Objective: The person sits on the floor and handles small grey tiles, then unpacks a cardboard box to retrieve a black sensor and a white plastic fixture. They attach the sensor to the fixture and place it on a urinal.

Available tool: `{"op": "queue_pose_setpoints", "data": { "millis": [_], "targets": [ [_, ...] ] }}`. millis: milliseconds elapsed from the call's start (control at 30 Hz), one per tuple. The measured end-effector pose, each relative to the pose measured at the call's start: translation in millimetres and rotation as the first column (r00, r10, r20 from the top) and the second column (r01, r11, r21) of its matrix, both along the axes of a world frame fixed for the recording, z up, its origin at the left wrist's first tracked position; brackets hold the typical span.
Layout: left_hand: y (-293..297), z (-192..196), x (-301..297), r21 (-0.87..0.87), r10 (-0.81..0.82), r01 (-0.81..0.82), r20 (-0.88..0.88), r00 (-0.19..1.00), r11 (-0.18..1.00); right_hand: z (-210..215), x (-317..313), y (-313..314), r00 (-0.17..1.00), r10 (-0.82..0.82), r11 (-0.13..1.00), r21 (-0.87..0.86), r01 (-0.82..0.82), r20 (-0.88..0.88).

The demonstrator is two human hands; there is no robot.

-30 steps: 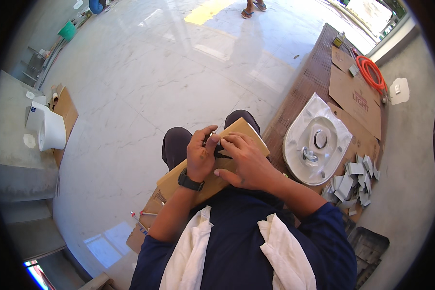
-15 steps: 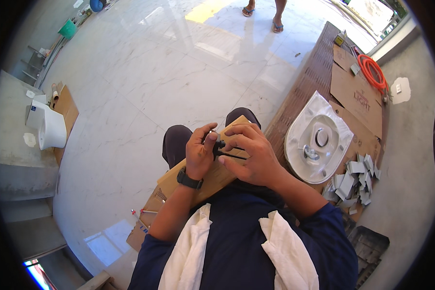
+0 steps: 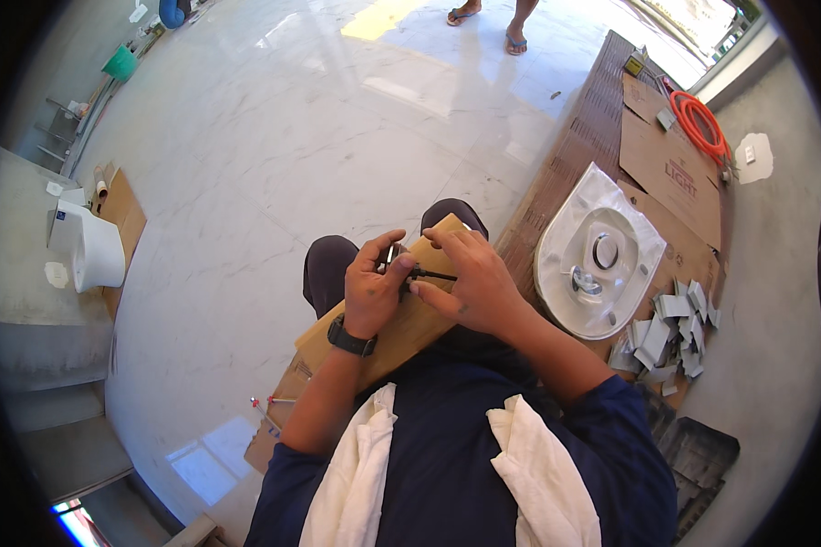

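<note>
My left hand [image 3: 374, 284] is closed round a small black fitting [image 3: 410, 273], with a shiny metal-looking part by its fingertips. From the fitting a thin black rod [image 3: 440, 275] sticks out toward my right hand [image 3: 479, 278]. My right thumb reaches the fitting's near side, while the other fingers arch over the rod, spread apart from the thumb. The fitting's exact kind is hard to make out, as my fingers cover part of it. Beneath both hands a flat tan cardboard box [image 3: 406, 333] lies across my lap.
On the brown stack [image 3: 556, 173] to my right rests a plastic-wrapped white toilet seat [image 3: 570, 232], beside grey offcuts [image 3: 670, 328], cardboard [image 3: 670, 169] and a coiled orange hose [image 3: 700, 128]. A white toilet bowl [image 3: 98, 251] stands left. Another person's feet [image 3: 517, 38] are ahead.
My right hand has shifted slightly left, its thumb closer to the fitting and its fingers less curled. My left hand has moved slightly left and still grips the fitting.
</note>
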State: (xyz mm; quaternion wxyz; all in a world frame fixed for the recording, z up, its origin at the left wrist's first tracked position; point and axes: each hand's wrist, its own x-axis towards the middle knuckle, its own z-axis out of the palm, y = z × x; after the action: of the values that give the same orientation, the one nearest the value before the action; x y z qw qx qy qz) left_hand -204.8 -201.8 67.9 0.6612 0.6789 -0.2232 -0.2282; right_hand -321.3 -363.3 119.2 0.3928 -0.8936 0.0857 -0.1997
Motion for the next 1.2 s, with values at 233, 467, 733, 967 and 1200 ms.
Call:
{"op": "queue_pose_setpoints", "data": {
  "millis": [233,467,733,967,1200],
  "targets": [
    [4,2,1,-0.017,-0.002,0.002,0.008,1.000,1.000,-6,1,3,0.987,0.126,0.981,0.136,-0.139,0.095],
    [4,-4,2,-0.032,-0.011,0.011,-0.001,1.000,0.999,-10,-1,2,0.973,0.191,0.981,0.000,-0.193,0.133],
    [6,-4,3,-0.007,-0.024,0.025,0.087,0.996,1.000,-6,3,1,0.990,0.139,0.985,-0.098,-0.140,-0.021],
    [10,-4,3,-0.066,-0.012,0.011,-0.010,1.000,0.998,-4,-3,-1,0.981,0.136,0.987,0.103,-0.122,-0.139],
    [9,2,1,0.015,0.006,-0.006,0.048,0.999,1.000,-28,-15,-13,0.959,0.258,0.965,-0.017,-0.262,-0.121]
  ]
}}
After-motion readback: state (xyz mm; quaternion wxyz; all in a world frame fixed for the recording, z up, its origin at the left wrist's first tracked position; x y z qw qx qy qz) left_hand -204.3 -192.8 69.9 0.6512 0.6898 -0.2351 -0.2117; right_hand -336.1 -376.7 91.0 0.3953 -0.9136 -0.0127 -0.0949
